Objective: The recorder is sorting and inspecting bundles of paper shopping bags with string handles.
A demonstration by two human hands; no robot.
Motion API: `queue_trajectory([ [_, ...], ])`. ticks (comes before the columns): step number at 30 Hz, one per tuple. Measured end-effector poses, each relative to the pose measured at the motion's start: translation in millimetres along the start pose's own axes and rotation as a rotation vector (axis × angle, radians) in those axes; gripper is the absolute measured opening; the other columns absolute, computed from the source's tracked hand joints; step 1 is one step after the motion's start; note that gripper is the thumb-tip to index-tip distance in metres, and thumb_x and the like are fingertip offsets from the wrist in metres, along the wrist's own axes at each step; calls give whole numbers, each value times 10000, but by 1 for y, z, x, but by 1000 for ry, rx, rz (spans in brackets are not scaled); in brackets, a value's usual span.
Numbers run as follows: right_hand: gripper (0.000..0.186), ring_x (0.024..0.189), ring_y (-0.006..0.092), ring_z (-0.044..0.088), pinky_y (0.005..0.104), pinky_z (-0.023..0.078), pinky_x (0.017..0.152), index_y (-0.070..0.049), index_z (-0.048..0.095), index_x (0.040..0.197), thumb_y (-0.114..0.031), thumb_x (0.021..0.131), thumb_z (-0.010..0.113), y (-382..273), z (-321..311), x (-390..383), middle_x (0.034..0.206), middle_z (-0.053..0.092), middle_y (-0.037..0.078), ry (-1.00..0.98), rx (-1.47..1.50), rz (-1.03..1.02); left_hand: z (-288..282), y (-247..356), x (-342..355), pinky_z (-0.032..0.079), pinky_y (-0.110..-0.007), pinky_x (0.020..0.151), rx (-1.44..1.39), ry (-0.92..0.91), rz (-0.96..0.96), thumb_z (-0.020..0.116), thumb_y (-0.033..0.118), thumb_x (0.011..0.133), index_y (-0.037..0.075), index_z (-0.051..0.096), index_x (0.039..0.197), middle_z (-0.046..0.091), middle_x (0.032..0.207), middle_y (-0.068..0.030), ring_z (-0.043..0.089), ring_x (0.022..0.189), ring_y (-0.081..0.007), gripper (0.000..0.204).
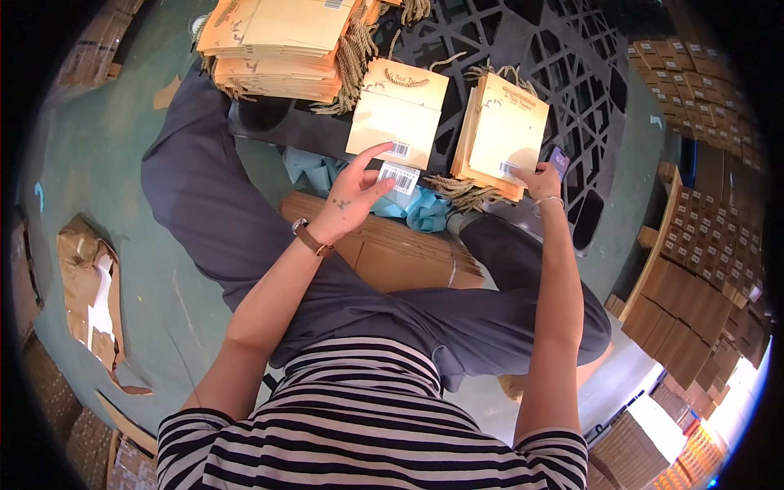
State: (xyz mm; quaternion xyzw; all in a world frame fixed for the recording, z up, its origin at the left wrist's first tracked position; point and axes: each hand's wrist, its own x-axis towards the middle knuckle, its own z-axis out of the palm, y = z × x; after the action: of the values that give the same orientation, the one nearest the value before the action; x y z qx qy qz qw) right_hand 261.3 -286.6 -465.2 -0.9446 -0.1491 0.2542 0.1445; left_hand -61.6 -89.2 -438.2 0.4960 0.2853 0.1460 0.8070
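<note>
— Where's the bag [394, 122]?
— Near edge of the pallet [292, 129]. Probably light, bendy; I'd pinch its sides. My left hand [351, 193] pinches a label [402, 179]; right hand's [543, 181] at the stack [513, 126], can't tell if gripping.

On black plastic lattice pallet [314, 133]: tall yellow paper-bag stack [278, 33] far left; yellow rectangular paper bag [396, 114] centre; shorter yellow paper-bag stack [508, 131] right. Before pallet: crumpled light-blue sheets [426, 211]; nearer still, flattened brown cardboard stack [400, 253].
</note>
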Motion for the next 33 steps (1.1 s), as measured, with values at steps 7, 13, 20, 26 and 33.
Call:
queue_trajectory([
  [7, 886, 949, 322, 567, 331, 481, 801, 113, 442, 1115, -484, 572, 809, -53, 14, -14, 1067, 528, 234, 77, -176, 152, -4, 0, 1, 435, -161, 665, -55, -108, -18, 528, -58, 846, 41, 440, 1301, 649, 979, -122, 583, 766, -90, 474],
  [13, 841, 941, 327, 564, 343, 487, 797, 102, 455, 1086, -439, 563, 829, -73, 18, -19, 1069, 522, 227, 271, -425, 170, -7, 4, 0, 438, -160, 660, -45, -60, -15, 523, -61, 847, 35, 464, 1280, 652, 969, -123, 582, 759, -89, 448],
  [20, 901, 1039, 349, 504, 408, 452, 873, 102, 432, 1091, -466, 518, 834, -40, 2, -2, 1129, 483, 228, 99, -171, 100, -18, 9, 4, 439, -160, 648, -44, -14, 25, 520, -57, 850, 29, 471, 1266, 652, 969, -123, 578, 742, -88, 428],
  [26, 893, 1058, 368, 495, 435, 423, 919, 43, 433, 1144, -429, 506, 843, -32, 16, 6, 1151, 480, 232, 179, -110, -59, -14, 3, 6, 430, -159, 630, -83, -3, 25, 522, -54, 846, 26, 484, 1247, 654, 946, -110, 572, 727, -85, 411],
  [33, 945, 1072, 378, 513, 409, 411, 949, -74, 420, 1288, -345, 494, 857, -86, 9, 0, 1152, 530, 212, 324, -654, -498, -17, -13, 7, 413, -164, 616, -34, -54, -25, 521, -58, 839, 29, 497, 1230, 649, 904, -88, 548, 699, -78, 401],
])
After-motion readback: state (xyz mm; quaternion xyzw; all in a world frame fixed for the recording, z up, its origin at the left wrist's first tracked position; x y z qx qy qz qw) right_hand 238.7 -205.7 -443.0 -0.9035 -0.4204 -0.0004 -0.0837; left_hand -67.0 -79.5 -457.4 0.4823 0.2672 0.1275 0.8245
